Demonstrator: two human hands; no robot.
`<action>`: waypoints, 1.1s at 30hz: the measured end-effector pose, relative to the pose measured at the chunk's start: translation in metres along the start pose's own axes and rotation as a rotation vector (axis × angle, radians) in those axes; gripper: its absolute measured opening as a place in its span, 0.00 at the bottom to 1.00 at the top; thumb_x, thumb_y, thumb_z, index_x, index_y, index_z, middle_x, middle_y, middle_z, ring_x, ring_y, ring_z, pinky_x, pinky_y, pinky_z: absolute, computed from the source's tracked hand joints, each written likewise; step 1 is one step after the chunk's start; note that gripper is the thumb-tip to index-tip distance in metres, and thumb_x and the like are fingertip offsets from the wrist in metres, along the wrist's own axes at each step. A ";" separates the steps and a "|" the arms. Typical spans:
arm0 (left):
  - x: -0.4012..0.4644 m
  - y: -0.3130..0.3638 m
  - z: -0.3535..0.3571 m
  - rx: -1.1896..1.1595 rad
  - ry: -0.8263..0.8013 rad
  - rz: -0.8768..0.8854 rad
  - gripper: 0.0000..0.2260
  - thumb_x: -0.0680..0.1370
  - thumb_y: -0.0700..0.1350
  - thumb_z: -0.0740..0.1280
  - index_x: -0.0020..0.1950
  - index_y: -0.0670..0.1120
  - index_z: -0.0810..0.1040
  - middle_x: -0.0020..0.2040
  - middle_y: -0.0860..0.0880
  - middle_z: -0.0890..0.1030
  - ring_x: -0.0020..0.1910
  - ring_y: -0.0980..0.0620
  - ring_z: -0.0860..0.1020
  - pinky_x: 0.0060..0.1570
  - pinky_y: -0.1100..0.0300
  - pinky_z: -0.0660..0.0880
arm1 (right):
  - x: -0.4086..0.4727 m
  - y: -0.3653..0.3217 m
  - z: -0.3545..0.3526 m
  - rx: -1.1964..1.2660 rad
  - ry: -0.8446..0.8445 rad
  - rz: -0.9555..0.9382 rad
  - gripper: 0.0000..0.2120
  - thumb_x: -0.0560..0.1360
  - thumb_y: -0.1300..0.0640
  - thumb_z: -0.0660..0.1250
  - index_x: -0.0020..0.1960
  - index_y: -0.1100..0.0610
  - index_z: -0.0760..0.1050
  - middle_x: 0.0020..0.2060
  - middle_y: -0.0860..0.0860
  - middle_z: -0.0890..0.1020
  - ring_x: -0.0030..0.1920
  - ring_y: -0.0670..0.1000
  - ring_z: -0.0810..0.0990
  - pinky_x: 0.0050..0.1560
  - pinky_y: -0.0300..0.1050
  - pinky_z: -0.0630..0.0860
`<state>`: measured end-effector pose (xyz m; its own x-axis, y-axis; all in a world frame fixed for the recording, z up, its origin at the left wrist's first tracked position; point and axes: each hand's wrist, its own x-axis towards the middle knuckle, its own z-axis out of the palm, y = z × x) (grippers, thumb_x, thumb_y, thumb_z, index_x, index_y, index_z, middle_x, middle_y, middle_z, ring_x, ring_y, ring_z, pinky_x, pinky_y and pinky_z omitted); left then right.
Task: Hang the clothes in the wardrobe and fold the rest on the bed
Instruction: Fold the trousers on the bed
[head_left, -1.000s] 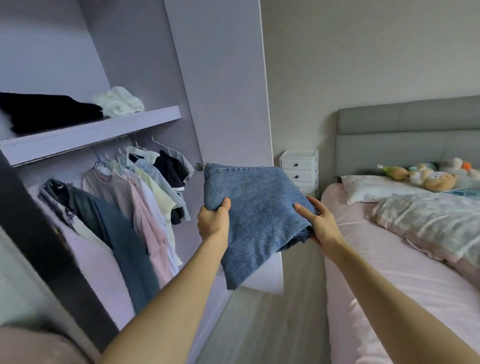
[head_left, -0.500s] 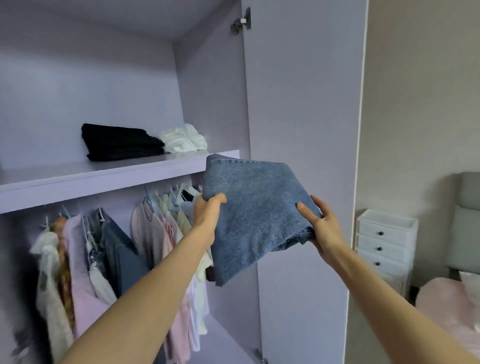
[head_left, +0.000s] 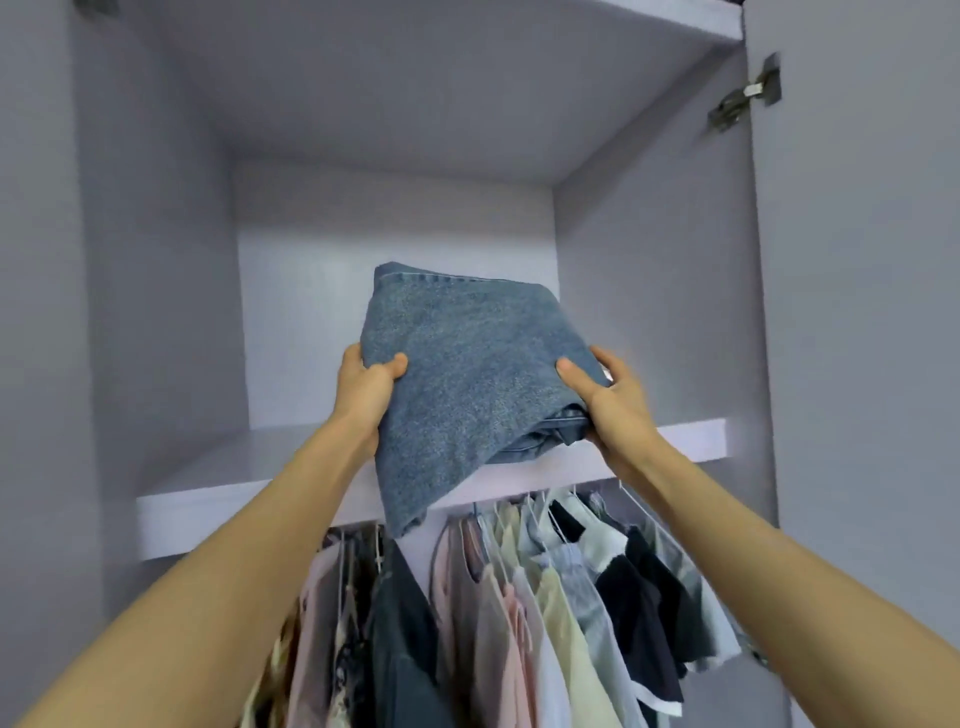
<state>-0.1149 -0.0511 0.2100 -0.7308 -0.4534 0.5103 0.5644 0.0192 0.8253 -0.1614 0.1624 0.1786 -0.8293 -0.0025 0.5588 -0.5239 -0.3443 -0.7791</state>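
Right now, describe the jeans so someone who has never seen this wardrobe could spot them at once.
Look at the wardrobe's upper shelf, above the rail of hanging clothes. The jeans are at its front edge, held by the left hand and right hand. They are the only folded blue denim bundle; everything else hangs below.

Above the shelf (head_left: 218, 499) the compartment is open and bare on its left part. The folded jeans (head_left: 467, 374) fill the right part (side wall close). Below the shelf, hanging clothes (head_left: 519, 597) crowd everything.
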 end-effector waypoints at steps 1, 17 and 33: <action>0.019 0.000 -0.014 0.022 0.039 0.012 0.11 0.79 0.39 0.63 0.60 0.46 0.66 0.48 0.49 0.76 0.42 0.53 0.77 0.35 0.59 0.73 | 0.017 0.007 0.020 0.000 -0.039 0.001 0.27 0.74 0.57 0.69 0.69 0.55 0.64 0.57 0.55 0.79 0.53 0.56 0.81 0.56 0.55 0.77; 0.172 -0.065 -0.154 1.459 -0.051 -0.143 0.20 0.82 0.54 0.49 0.73 0.51 0.63 0.75 0.45 0.60 0.73 0.42 0.59 0.71 0.53 0.55 | 0.154 0.152 0.205 -0.989 -0.894 -0.093 0.20 0.82 0.57 0.48 0.73 0.61 0.61 0.71 0.59 0.66 0.68 0.58 0.67 0.68 0.47 0.63; 0.148 -0.061 -0.154 2.045 -0.302 -0.271 0.29 0.80 0.60 0.50 0.73 0.62 0.33 0.78 0.49 0.48 0.76 0.44 0.49 0.71 0.45 0.57 | 0.129 0.130 0.217 -1.476 -1.322 -0.497 0.23 0.83 0.53 0.46 0.77 0.48 0.45 0.76 0.53 0.39 0.73 0.58 0.59 0.72 0.46 0.57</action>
<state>-0.1985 -0.2568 0.1982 -0.8482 -0.4914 0.1978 -0.5267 0.8220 -0.2166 -0.2940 -0.0861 0.2112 -0.3338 -0.9415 0.0457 -0.9053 0.3337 0.2627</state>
